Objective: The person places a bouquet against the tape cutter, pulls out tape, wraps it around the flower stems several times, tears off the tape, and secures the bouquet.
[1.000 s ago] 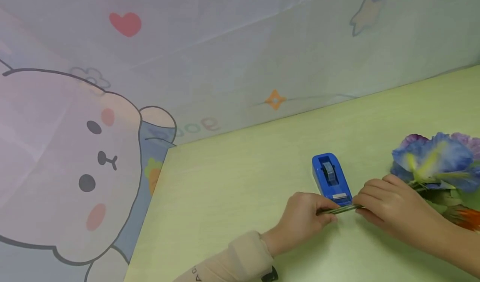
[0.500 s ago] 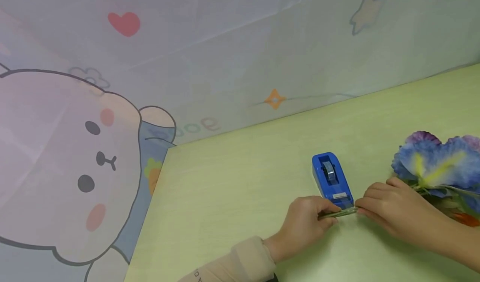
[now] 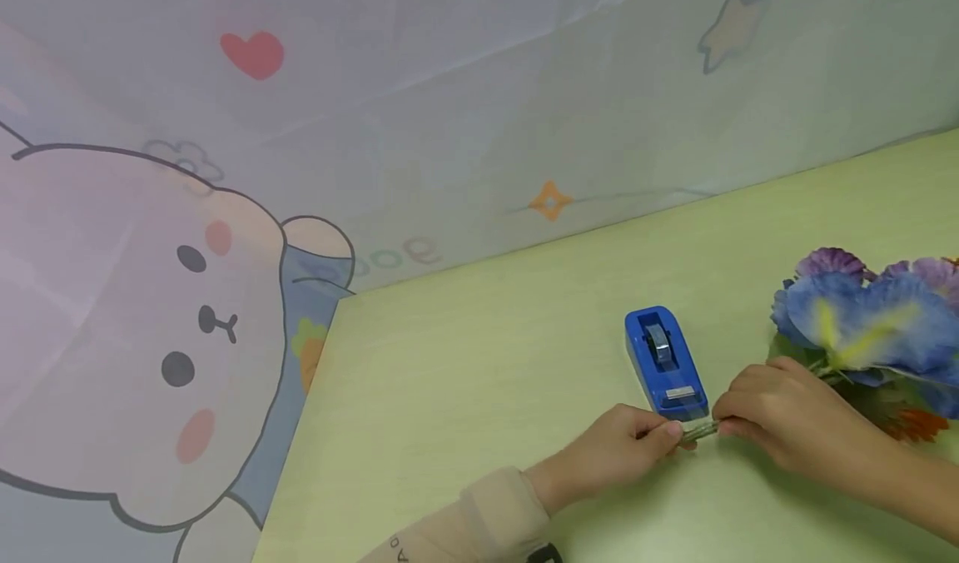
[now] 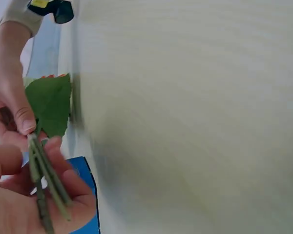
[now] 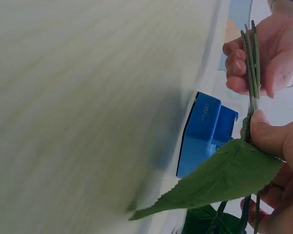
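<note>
A bunch of flower stems (image 3: 700, 431) runs between both hands, just in front of the blue tape dispenser (image 3: 663, 363). My left hand (image 3: 625, 446) holds the cut ends (image 5: 251, 58) between thumb and curled fingers. Farther up, my right hand (image 3: 782, 413) pinches the stems, its thumb (image 5: 268, 134) pressed on them. Between the hands, a clear band of tape (image 5: 254, 103) goes around the stems. Blue and purple blossoms (image 3: 862, 321) spread beyond my right hand. A large green leaf (image 5: 224, 178) hangs by the right fingers.
The dispenser stands on a pale green tabletop (image 3: 464, 380), its cutter end toward the hands. An orange flower (image 3: 917, 423) lies low at the right edge. Behind the table hangs a printed cloth (image 3: 479, 113) with a cartoon animal.
My left hand has turned and shifted right along the stems, closer to the right hand. The blossoms have rolled and moved slightly left. The dispenser stays in place.
</note>
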`<state>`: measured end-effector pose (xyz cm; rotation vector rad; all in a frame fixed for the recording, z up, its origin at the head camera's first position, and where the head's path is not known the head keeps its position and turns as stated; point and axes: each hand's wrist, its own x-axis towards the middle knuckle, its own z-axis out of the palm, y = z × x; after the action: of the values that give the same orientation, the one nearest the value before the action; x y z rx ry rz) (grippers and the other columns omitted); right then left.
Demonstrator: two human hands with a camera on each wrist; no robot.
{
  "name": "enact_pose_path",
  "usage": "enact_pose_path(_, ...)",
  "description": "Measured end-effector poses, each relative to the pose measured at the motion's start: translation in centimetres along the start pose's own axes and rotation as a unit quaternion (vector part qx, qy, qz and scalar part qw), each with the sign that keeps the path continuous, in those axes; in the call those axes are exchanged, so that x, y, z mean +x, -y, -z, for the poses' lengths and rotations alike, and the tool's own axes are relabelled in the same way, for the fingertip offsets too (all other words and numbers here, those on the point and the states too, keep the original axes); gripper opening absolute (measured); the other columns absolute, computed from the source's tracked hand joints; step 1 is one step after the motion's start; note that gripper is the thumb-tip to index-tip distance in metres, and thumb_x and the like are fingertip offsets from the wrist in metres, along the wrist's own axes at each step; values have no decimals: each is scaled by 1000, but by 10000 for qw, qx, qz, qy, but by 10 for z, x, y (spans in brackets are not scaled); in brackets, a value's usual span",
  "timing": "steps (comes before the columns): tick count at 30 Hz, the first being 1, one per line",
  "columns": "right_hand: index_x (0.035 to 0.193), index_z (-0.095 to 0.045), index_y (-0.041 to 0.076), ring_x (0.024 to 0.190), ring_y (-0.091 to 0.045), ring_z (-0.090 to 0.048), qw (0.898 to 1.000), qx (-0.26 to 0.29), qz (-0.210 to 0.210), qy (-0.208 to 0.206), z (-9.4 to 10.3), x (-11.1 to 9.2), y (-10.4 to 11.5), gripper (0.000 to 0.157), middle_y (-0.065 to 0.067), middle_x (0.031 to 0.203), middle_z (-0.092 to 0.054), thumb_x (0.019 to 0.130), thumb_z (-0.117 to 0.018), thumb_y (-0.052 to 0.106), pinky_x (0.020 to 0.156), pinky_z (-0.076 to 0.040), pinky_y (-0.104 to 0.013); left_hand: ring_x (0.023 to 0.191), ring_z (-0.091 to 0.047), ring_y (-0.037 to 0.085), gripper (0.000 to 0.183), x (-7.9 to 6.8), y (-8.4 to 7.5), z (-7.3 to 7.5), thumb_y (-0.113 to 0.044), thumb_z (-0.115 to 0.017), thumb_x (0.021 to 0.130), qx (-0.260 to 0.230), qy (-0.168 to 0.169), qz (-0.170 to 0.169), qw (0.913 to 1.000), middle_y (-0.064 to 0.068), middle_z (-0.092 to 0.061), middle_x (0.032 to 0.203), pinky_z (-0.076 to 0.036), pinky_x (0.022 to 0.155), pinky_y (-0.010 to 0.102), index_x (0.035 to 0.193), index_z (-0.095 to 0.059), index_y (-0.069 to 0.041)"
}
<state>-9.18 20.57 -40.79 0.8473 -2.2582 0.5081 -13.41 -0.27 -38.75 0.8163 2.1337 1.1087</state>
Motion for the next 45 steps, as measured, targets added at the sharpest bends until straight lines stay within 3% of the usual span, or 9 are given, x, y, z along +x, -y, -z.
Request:
enact_pose_path(3, 69, -59, 27, 64, -2, -49, 9999, -22, 58, -103, -1, 1, 1, 48, 21, 69, -52, 95, -26, 51, 59, -36, -31, 62, -51, -1, 33, 1, 0, 1, -18, -43, 100, -385, 264, 203, 9987, 7, -67, 77, -43, 60, 14, 100, -68, 4)
enact_pose_path(6, 69, -58, 28, 64, -2, -49, 9999, -21, 55, -131, -1, 2, 2, 47, 21, 70, -52, 95, -27, 51, 60, -37, -32, 58, -52, 1, 31, 2, 0, 1, -15, -45, 99, -484, 335, 323, 9977, 5, -63, 67, -45, 59, 15, 98, -68, 5)
enact_pose_path(14, 74, -62, 26, 67, -4, -51, 9999, 48, -129, 19, 1, 3, 3, 49, 19, 74, -54, 92, -28, 55, 59, -39, -33, 58, -52, -2, 19, 3, -1, 3, -10, -58, 92, -51, -128, 246, 9996, 2, -69, 76, -45, 55, 14, 98, -71, 2)
enact_pose_path(20, 75, -67, 21, 70, -10, -53, 9997, -226, -27, 129, 0, 2, 3, 59, 15, 75, -54, 93, -23, 56, 63, -43, -39, 57, -51, -4, 15, 2, -3, 2, -11, -63, 89, 440, -436, 200, 9979, -3, -67, 69, -43, 52, 13, 96, -73, -2)
enact_pose_path(39, 73, -65, 20, 71, -11, -49, 9994, -314, 107, 60, 0, 4, 4, 59, 11, 78, -53, 97, -21, 52, 57, -41, -32, 58, -46, -9, 11, 2, -4, 1, -11, -70, 84, 1021, -820, -133, 9913, -5, -69, 73, -42, 53, 11, 92, -75, -5)
enact_pose_path(45, 77, -70, 15, 72, -15, -54, 9987, -496, 83, 126, -1, 4, 6, 64, 7, 79, -59, 99, -19, 49, 56, -42, -33, 59, -47, -10, 12, 2, -4, 2, -12, -70, 83, 1237, -874, -325, 9879, -5, -69, 75, -42, 54, 9, 91, -75, -5)
